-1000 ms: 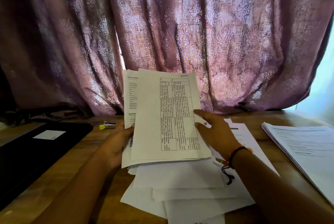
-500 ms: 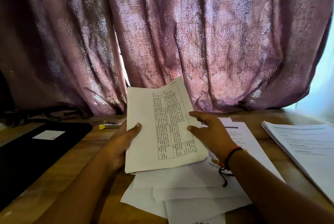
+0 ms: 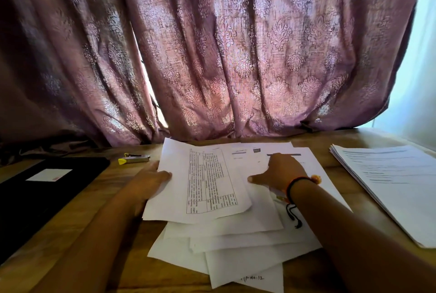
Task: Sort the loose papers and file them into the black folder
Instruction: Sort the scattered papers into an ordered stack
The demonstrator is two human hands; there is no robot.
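Observation:
A printed sheet with a table [image 3: 207,181] lies low and nearly flat over a messy pile of loose papers [image 3: 236,245] at the middle of the wooden table. My left hand [image 3: 146,183] pinches that sheet at its left edge, thumb on top. To the right, my right hand [image 3: 279,171] rests with fingers stretched out on another printed sheet [image 3: 313,170] in the pile, apart from the table sheet. The black folder [image 3: 35,207] lies closed at the left, with a white label [image 3: 48,174] on its cover.
A neat stack of printed pages [image 3: 396,186] sits at the right edge of the table. A small silver and yellow stapler [image 3: 134,158] lies between the folder and the pile. A purple patterned curtain [image 3: 224,56] hangs close behind the table's far edge.
The table sheet, held upright before, has come down almost flat onto the pile. My right hand let go of its right edge and moved onto the sheet further right.

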